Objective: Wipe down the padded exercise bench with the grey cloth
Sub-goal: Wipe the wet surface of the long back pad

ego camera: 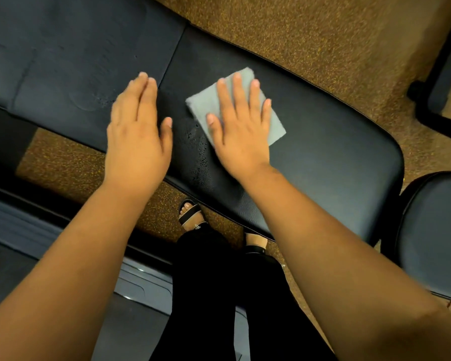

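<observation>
The right hand (238,123) lies flat with fingers straight on the grey cloth (274,118), pressing it to the padded bench (336,152), whose long axis runs lower-right from the cloth, while the flat, empty left hand (138,128) rests just left of the cloth.

You stand on a brown speckled floor (310,35) that looks like rubber matting with yellow flecks. To your right sits a round black padded seat (432,238), and beyond it a black metal frame (435,82) crosses the floor. At your lower left lies a grey ridged platform (18,227) with a dark edge. The light is warm and even.
</observation>
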{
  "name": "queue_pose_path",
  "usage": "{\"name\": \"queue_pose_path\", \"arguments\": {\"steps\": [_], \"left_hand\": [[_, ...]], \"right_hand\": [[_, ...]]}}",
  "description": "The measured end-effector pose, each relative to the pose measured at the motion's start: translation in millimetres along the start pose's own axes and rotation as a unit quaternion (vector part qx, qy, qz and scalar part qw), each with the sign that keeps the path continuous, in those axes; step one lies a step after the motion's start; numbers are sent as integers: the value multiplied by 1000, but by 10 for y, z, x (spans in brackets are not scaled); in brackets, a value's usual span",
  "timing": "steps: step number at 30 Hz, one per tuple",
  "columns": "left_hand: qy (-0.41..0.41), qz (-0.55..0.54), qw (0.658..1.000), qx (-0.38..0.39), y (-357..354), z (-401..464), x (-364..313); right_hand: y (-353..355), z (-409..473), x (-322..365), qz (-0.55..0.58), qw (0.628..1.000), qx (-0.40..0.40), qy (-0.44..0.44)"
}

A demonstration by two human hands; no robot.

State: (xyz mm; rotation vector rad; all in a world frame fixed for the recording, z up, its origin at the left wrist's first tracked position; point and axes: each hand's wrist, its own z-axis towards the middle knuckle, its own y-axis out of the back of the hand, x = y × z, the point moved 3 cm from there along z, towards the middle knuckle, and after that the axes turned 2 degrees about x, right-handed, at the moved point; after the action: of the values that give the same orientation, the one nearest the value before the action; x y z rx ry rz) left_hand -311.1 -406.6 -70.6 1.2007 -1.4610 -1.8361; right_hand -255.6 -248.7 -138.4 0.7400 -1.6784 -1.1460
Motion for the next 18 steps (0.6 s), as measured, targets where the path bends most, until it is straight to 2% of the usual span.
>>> {"name": "queue_pose_path", "arguments": {"steps": [3,6,12,18], "left_hand": [[3,22,1000,-3,90,-129,136],[-2,29,1000,8,138,-240,265],[26,38,999,-13,188,-384,414],[39,16,998,-38,168,-420,492]], "right_hand": [[-73,-426,84,-7,995,19,95],[-123,-869,-117,-14,988,52,143],[-171,-1166,-465,-41,985,76,146],[-157,-726,207,-33,986,51,158]]}}
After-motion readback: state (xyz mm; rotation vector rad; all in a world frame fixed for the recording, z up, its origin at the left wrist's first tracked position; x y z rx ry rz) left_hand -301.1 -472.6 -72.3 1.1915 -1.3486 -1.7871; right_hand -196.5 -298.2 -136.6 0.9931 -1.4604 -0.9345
